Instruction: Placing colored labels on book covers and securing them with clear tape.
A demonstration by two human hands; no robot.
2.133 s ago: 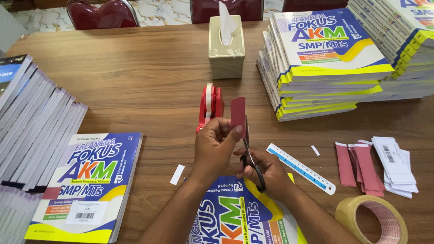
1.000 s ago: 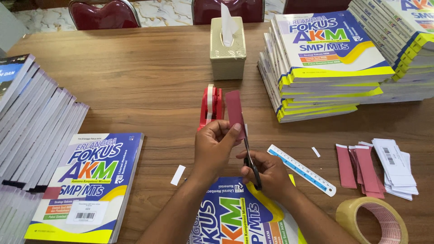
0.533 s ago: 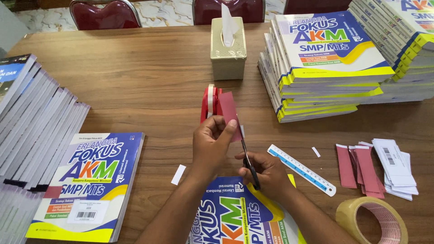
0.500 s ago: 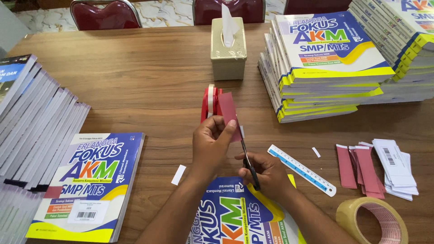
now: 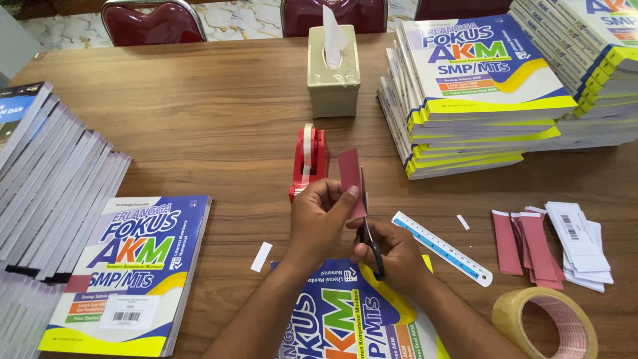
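Head view: red paper strip [image 5: 350,174] between left grip [image 5: 323,216] and scissors [image 5: 369,233].

The brown wooden counter [image 5: 199,113] carries a beige square tissue box [image 5: 333,83], a red tape dispenser [image 5: 309,163], stacks of blue-and-yellow paperback books [image 5: 475,100] at the right, a fanned row of books [image 5: 46,186] at the left, a white plastic ruler [image 5: 442,248], dark red paper strips [image 5: 525,239], white labels [image 5: 578,242], a roll of clear packing tape [image 5: 545,324] and a small white paper scrap [image 5: 261,256].
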